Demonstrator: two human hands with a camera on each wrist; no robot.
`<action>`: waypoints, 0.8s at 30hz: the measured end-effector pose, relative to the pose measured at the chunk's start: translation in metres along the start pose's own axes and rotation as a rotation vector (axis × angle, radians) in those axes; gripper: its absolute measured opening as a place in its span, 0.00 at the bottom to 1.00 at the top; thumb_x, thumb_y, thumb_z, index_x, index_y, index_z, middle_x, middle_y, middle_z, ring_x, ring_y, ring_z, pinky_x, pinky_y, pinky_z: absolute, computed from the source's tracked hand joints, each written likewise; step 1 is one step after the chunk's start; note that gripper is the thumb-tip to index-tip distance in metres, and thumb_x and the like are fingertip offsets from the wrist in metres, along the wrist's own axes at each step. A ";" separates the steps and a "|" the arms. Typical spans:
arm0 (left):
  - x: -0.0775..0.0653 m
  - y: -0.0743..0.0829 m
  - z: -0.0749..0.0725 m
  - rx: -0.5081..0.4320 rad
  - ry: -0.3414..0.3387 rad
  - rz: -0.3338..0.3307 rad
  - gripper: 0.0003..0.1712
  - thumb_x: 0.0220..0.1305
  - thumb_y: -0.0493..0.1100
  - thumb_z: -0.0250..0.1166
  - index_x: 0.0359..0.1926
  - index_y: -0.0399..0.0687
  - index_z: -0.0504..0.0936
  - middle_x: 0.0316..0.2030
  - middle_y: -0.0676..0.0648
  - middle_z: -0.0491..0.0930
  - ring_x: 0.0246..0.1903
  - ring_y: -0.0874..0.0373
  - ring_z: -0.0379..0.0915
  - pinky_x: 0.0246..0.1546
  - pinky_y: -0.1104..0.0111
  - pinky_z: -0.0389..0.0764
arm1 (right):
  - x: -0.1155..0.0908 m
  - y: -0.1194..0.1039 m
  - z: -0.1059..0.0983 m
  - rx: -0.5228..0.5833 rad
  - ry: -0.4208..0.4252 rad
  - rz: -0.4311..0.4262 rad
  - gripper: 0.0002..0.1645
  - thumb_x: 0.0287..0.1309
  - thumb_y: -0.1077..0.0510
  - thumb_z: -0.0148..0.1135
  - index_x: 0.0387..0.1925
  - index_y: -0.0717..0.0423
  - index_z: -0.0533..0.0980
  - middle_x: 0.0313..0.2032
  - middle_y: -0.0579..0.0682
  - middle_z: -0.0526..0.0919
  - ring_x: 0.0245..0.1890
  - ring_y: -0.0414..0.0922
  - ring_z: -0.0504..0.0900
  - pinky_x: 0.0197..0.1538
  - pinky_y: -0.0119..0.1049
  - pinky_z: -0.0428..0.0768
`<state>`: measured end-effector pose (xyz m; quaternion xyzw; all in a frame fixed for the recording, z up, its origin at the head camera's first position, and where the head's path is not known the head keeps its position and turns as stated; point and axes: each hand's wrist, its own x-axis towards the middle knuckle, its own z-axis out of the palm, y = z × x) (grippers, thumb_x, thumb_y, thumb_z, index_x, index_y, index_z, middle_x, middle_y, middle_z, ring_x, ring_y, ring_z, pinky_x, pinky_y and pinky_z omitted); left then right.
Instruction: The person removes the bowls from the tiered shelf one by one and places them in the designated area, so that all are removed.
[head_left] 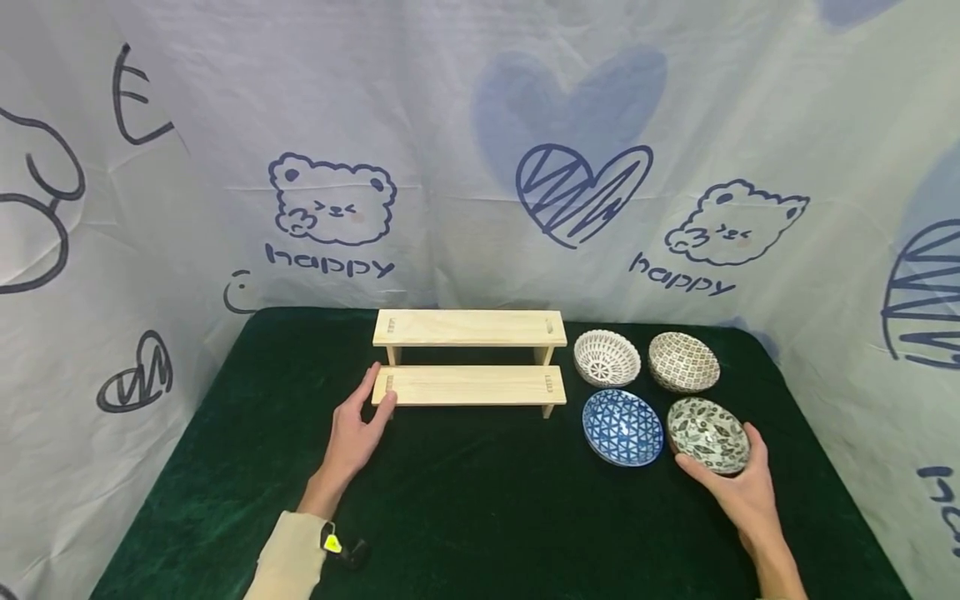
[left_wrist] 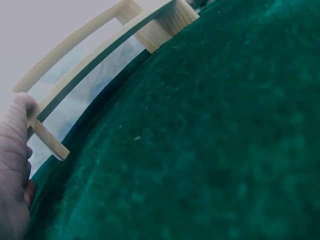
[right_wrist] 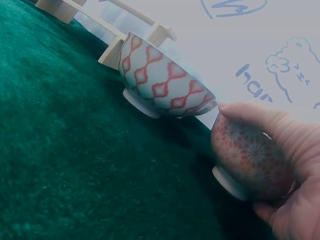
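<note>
My left hand [head_left: 352, 437] grips the left end of the lower step of a two-step wooden stand [head_left: 472, 386], thumb at the front edge. The left wrist view shows the thumb [left_wrist: 24, 104] against the wood. On the right, my right hand [head_left: 747, 493] holds the near right rim of a leaf-patterned bowl [head_left: 708, 435]. Its outside carries reddish flowers in the right wrist view, and it looks slightly tilted; whether its foot touches the cloth I cannot tell. Beside it sits a blue triangle-patterned bowl [head_left: 622, 427], its outside showing red diamonds.
Behind these two stand a white lattice-patterned bowl [head_left: 606, 358] and a brown-patterned bowl [head_left: 683, 362], right of the stand. Dark green cloth [head_left: 480, 508] covers the table. A white printed curtain [head_left: 450, 125] hangs around the back and sides.
</note>
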<state>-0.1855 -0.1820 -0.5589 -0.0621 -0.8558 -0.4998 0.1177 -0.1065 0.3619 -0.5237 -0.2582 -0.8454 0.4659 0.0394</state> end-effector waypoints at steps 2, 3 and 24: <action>-0.002 0.001 -0.001 0.013 -0.006 0.000 0.40 0.78 0.54 0.61 0.81 0.42 0.59 0.79 0.41 0.59 0.80 0.46 0.53 0.77 0.44 0.56 | -0.001 -0.002 -0.001 -0.012 -0.002 -0.014 0.82 0.51 0.42 0.82 0.84 0.52 0.30 0.83 0.66 0.35 0.81 0.67 0.40 0.79 0.68 0.45; -0.003 0.002 -0.002 0.023 -0.007 -0.001 0.40 0.78 0.54 0.60 0.81 0.42 0.59 0.80 0.41 0.59 0.80 0.46 0.52 0.78 0.44 0.56 | -0.002 -0.003 -0.001 -0.016 0.001 -0.028 0.81 0.52 0.42 0.82 0.84 0.53 0.30 0.83 0.66 0.35 0.81 0.67 0.40 0.79 0.68 0.45; -0.019 0.045 -0.019 0.352 -0.044 0.141 0.43 0.74 0.58 0.62 0.83 0.59 0.56 0.83 0.50 0.49 0.83 0.46 0.38 0.78 0.39 0.48 | -0.034 -0.062 0.006 -0.041 0.002 -0.534 0.50 0.71 0.48 0.65 0.84 0.42 0.49 0.82 0.58 0.50 0.80 0.66 0.49 0.76 0.73 0.47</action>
